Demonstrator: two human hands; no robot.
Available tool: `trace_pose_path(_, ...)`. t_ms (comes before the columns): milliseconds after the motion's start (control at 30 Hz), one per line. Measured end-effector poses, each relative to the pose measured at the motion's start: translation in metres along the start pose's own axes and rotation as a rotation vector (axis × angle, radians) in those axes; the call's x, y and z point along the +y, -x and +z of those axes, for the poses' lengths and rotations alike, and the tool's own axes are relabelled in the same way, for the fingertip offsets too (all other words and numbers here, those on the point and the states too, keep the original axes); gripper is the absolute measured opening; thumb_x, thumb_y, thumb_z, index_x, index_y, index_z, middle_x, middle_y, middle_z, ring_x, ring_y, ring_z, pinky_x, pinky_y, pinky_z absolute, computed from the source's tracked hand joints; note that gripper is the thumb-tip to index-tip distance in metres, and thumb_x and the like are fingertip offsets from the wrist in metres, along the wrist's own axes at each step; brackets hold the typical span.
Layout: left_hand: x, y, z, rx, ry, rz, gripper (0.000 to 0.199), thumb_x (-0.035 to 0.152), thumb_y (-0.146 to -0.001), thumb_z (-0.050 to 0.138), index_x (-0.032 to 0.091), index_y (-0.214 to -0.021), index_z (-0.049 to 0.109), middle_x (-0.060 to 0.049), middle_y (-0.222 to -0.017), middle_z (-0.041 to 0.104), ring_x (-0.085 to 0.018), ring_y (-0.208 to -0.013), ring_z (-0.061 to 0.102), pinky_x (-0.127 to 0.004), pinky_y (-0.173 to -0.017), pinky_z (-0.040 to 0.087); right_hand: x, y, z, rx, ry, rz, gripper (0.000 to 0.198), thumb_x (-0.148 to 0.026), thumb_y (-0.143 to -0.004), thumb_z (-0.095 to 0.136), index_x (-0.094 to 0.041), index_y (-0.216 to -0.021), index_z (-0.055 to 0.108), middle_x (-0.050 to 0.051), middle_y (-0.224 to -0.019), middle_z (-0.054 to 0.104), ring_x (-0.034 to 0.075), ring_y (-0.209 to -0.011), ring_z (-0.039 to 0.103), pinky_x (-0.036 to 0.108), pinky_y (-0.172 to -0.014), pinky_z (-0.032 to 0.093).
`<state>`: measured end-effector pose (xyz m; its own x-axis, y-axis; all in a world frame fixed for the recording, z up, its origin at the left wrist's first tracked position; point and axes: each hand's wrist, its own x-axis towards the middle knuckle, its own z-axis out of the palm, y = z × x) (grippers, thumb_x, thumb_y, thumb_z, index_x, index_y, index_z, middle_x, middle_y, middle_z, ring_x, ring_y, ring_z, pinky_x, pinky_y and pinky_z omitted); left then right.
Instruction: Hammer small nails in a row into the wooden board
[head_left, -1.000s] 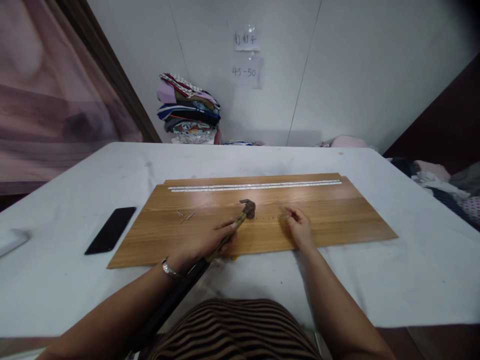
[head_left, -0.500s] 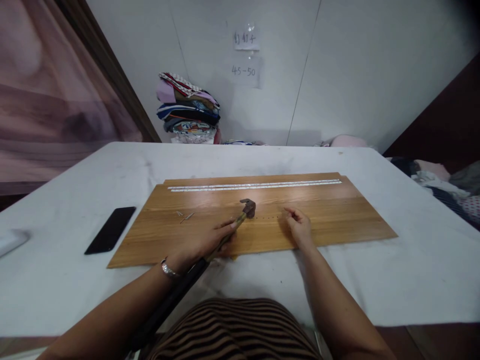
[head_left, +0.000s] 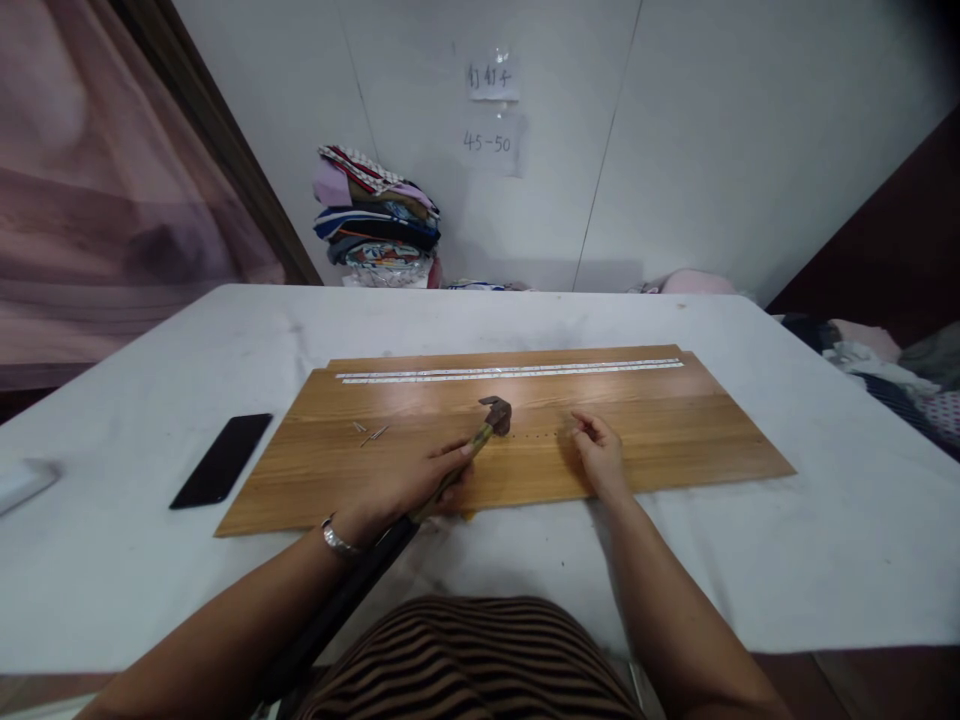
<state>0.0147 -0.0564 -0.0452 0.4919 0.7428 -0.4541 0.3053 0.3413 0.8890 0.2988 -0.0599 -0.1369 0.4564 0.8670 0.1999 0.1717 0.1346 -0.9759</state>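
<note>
A claw hammer (head_left: 484, 432) with a rusty head and a black lower grip is held in my left hand (head_left: 435, 472), fingers wrapped round its shaft. Its head is over the wooden board (head_left: 675, 430), beside a row of small dark dots (head_left: 536, 436). At the right end of that row is my right hand (head_left: 600, 455), thumb and index finger brought towards each other and the other fingers curled. Anything between those fingertips is too small to make out. Several loose nails (head_left: 373, 435) lie on the board's left part.
Two pale measuring strips (head_left: 510, 374) run along the board's far side. A black phone (head_left: 221, 460) lies left of the board on the white-covered table (head_left: 480, 320). Folded clothes (head_left: 379, 220) are stacked beyond the far edge, below handwritten paper signs (head_left: 491, 140) on the wall.
My right index fingertip has shifted very slightly to the right. The left hand and hammer stay in place.
</note>
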Motion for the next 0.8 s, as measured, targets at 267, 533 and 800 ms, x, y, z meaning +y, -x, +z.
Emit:
trace_pose_path(267,-0.0006,-0.0002,0.0004,0.009,-0.008,0.012,0.050,0.057,-0.082,0.053,0.015,-0.110,0.056,0.003,-0.064,0.048,-0.009,-0.051,0.039,-0.025,-0.046,0.025,-0.0014,-0.0013,0.0009,0.023,-0.008,0.011,0.031,-0.030,-0.064,0.058,-0.017,-0.088,0.073,0.003,-0.075,0.065,0.018,-0.069,0.056,0.034,-0.071,0.047)
trace_pose_path(533,0.0000,0.0002,0.0009,-0.012,0.048,0.015,0.046,0.052,-0.083,0.055,0.015,-0.110,0.057,0.004,-0.063,0.048,-0.008,-0.049,0.037,-0.026,-0.044,0.020,-0.0018,-0.0006,0.0017,0.022,-0.005,0.029,0.032,-0.033,-0.065,0.058,-0.017,-0.089,0.072,0.003,-0.074,0.067,0.017,-0.068,0.056,0.032,-0.067,0.046)
trace_pose_path(800,0.0039,0.0030,0.0014,-0.014,0.026,0.018,0.042,0.052,-0.085,0.052,0.017,-0.108,0.057,0.004,-0.060,0.047,-0.008,-0.048,0.037,-0.026,-0.044,0.020,-0.0071,0.0008,0.0014,-0.002,0.000,0.056,0.032,-0.032,-0.063,0.057,-0.017,-0.087,0.072,0.000,-0.065,0.060,0.015,-0.061,0.050,0.028,-0.058,0.041)
